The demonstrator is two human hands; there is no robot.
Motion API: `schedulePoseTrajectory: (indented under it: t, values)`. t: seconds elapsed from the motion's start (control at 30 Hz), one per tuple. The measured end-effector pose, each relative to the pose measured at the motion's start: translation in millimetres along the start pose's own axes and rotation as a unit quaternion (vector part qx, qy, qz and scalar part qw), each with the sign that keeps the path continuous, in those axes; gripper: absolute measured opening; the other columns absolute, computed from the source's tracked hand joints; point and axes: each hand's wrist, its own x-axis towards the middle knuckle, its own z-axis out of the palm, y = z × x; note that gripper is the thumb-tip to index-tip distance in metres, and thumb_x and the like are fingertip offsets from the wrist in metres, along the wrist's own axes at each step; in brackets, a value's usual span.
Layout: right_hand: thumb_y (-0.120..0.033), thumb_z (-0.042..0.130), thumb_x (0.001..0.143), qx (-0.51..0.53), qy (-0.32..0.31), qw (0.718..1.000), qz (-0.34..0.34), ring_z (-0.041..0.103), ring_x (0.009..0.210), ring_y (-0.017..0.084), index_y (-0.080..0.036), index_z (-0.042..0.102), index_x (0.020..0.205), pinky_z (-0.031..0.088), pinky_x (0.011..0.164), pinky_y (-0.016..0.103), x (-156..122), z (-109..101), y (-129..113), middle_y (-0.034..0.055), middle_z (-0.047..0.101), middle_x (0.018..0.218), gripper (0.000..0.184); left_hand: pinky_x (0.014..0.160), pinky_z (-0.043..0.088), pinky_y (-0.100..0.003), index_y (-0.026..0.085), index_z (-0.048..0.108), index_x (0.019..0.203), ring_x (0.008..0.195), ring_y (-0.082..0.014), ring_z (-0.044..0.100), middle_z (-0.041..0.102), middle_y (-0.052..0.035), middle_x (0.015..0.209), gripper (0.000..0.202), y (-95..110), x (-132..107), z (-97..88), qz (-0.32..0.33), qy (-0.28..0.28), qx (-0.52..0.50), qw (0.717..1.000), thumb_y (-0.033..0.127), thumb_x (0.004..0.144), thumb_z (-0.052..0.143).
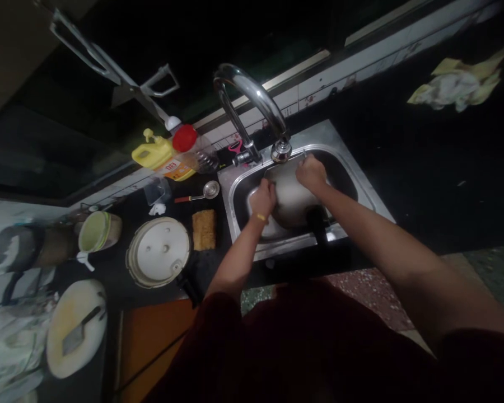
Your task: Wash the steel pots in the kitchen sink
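A metal pressure cooker pot point(292, 196) lies tilted in the steel sink point(357, 168), its black handle point(317, 224) pointing toward me. My left hand point(264, 200) is closed at the pot's left side, fingers curled against it. At the far right part of the pot, my right hand point(311, 174) is closed too, its fingertips mostly hidden. A small shiny bit shows above those knuckles, too small to name. The curved chrome faucet point(252, 92) arches over the sink, its spout point(281, 151) just above the pot. No running water is visible.
Left of the sink lie a brown scrub pad point(204, 229), the cooker lid point(162, 252), and a ladle point(210, 190). A yellow jug point(153, 155) and a red-lidded jar point(185, 138) stand behind. Farther left is a cutting board point(63, 302). A crumpled cloth point(457, 84) lies far right.
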Motion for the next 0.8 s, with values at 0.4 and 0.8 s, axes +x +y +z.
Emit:
schedulePoseTrajectory:
  t: [0.4, 0.8]
  values:
    - [-0.025, 0.042, 0.092, 0.004, 0.002, 1.000, -0.012, 0.062, 0.105, 0.033, -0.005, 0.055, 0.116, 0.044, 0.094, 0.047, 3, 6, 6, 0.0226, 0.066, 0.107, 0.034, 0.071, 0.041, -0.028, 0.021, 0.052, 0.096, 0.079, -0.0215, 0.063, 0.064, -0.0054, 0.080, 0.013, -15, -8, 20.8, -0.051, 0.071, -0.159, 0.983, 0.033, 0.094, 0.046]
    - [-0.022, 0.045, 0.090, -0.016, 0.007, 1.000, -0.009, 0.061, 0.105, 0.032, -0.005, 0.056, 0.113, 0.044, 0.094, 0.047, 4, 3, 6, 0.0221, 0.066, 0.106, 0.031, 0.072, 0.040, -0.027, 0.022, 0.043, 0.085, 0.073, -0.0152, 0.052, 0.052, 0.0008, 0.075, 0.022, -18, -36, 53.1, -0.085, 0.126, -0.373, 0.915, 0.040, 0.089, 0.056]
